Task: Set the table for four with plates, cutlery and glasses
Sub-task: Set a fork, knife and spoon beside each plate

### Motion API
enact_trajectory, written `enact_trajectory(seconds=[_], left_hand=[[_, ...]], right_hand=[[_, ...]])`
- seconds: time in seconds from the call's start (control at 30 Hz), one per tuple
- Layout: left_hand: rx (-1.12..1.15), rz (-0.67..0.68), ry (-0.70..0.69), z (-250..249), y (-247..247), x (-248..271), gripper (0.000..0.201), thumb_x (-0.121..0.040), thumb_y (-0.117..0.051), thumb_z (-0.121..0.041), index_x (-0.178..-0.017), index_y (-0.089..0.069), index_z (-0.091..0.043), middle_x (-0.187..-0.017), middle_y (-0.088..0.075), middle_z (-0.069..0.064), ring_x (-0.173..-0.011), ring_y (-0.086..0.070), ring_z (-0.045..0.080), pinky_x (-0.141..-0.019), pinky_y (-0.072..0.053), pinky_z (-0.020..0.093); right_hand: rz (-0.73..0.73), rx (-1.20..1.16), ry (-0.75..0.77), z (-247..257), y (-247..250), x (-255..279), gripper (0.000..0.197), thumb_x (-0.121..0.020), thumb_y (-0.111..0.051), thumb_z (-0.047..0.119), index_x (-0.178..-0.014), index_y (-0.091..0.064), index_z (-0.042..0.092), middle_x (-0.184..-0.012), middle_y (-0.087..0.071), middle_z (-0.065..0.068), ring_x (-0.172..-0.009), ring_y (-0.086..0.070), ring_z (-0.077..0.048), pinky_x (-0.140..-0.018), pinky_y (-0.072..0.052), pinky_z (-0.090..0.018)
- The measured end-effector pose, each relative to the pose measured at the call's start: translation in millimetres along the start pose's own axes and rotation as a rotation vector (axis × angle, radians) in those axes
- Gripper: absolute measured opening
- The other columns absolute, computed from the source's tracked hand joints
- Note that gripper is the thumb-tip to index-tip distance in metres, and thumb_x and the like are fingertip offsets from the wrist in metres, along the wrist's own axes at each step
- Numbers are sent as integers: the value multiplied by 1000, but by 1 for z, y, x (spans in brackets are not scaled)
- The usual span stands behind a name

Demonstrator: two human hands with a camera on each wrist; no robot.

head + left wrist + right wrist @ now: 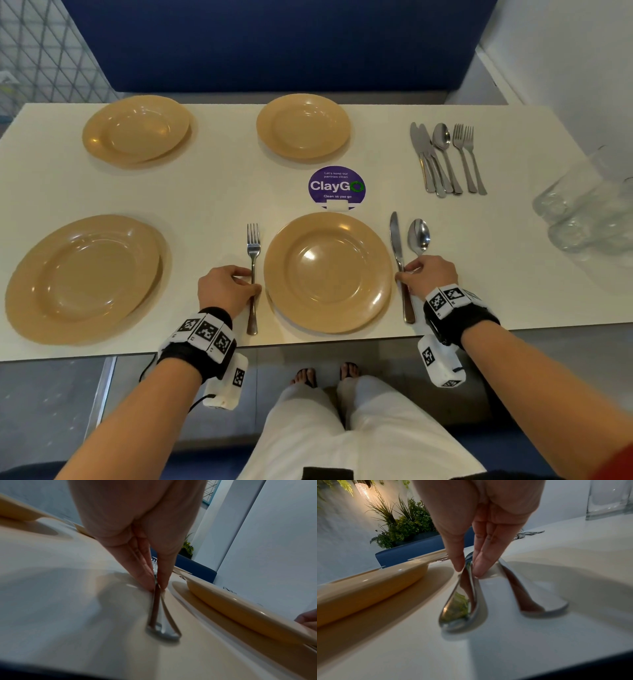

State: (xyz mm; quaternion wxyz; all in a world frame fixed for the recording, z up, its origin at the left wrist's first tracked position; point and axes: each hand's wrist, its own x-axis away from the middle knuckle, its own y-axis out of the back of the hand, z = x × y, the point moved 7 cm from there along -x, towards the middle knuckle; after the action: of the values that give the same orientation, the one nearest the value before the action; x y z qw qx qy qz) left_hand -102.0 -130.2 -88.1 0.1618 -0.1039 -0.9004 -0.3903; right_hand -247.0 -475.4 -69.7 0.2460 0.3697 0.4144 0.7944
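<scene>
**Both hands on cutlery at the lower-centre plate**

From my remote seat, the head view shows four tan plates on the white table [219, 192]. The upper-left plate [136, 129], upper-centre plate [303, 126] and lower-left plate [84, 277] hold nothing. The lower-centre plate [328, 272] is bare too, glossy with a raised rim.

My left hand [226, 289] pinches the fork [253, 260] at mid-handle; the left wrist view shows thumb and fingertips [145, 573] closed on the metal, with the fork lying flat on the table just left of the lower-centre plate, tines toward the top of the frame.

My right hand [430, 275] pinches the knife [397, 246] at its handle, just right of that plate, blade pointing up the frame. The right wrist view shows thumb and forefinger tips [481, 566] on either side of the knife handle. The spoon [418, 236] lies just beside the knife on its right, bowl up the frame, its handle passing under the hand; I cannot tell whether the hand touches it.

At upper right, spare cutlery [447, 159] lies in a row: knives, a spoon, forks. Clear glasses [585, 212] stand grouped at the right edge, blurred; they look empty. A purple round sticker [336, 187] sits between the two centre plates.
</scene>
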Motion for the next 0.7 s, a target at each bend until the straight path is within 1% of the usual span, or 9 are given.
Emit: enact_trajectory(seconds=[0.13, 0.33, 0.37, 0.43, 0.53, 0.63, 0.7], left_hand=[[11, 8, 21, -1, 0, 1, 32, -68, -77, -19, -99, -71, -19, -80, -73, 0, -81, -70, 19, -90, -53, 34], [26, 2, 32, 1, 2, -1, 35, -68, -78, -21, -102, -71, -16, -81, -73, 2, -81, -70, 19, -88, -55, 37], [23, -8, 31, 0, 4, -1, 34, -69, -78, -23, -102, -71, -16, -82, -73, 2, -81, -69, 19, -88, -54, 36], [20, -52, 16, -4, 11, 0, 30, -74, -74, -27, -103, -70, -18, -82, -73, 1, -84, -69, 18, -89, -52, 31], [34, -124, -44, -26, 23, 2, 25, -79, -69, -29, -103, -68, -20, -83, -70, -2, -84, -66, 16, -83, -47, 25], [80, -155, -152, -65, 26, -1, 27, -79, -69, -27, -105, -65, -18, -93, -66, -3, -87, -63, 16, -80, -44, 24], [114, -136, -228, -96, 19, -7, 33, -79, -70, -25, -110, -62, -17, -102, -63, 0, -90, -60, 17, -79, -44, 25]], right_hand=[[-18, -8, -5, -4, 2, -2, 35, -77, -73, 35, -102, -69, 11, -98, -70, -9, -94, -64, -23, -81, -46, -25], [-20, 0, 2, -4, 2, -3, 36, -77, -73, 38, -103, -69, 12, -98, -70, -9, -95, -64, -24, -82, -47, -27], [-27, 0, 4, -4, 2, -3, 36, -77, -73, 38, -103, -69, 12, -98, -70, -8, -94, -64, -24, -82, -47, -27], [-51, -2, 13, -2, 6, -3, 36, -78, -72, 39, -103, -68, 14, -99, -70, -8, -93, -64, -23, -83, -49, -29], [-112, -36, 58, 8, 20, -5, 31, -78, -70, 38, -99, -68, 15, -99, -69, -7, -92, -64, -24, -83, -48, -29], [-172, -104, 98, 23, 40, -11, 21, -79, -66, 30, -93, -67, 15, -95, -69, -6, -92, -62, -24, -78, -43, -23], [-200, -149, 104, 31, 53, -19, 17, -80, -64, 26, -91, -66, 14, -90, -68, -5, -86, -60, -22, -73, -38, -20]])
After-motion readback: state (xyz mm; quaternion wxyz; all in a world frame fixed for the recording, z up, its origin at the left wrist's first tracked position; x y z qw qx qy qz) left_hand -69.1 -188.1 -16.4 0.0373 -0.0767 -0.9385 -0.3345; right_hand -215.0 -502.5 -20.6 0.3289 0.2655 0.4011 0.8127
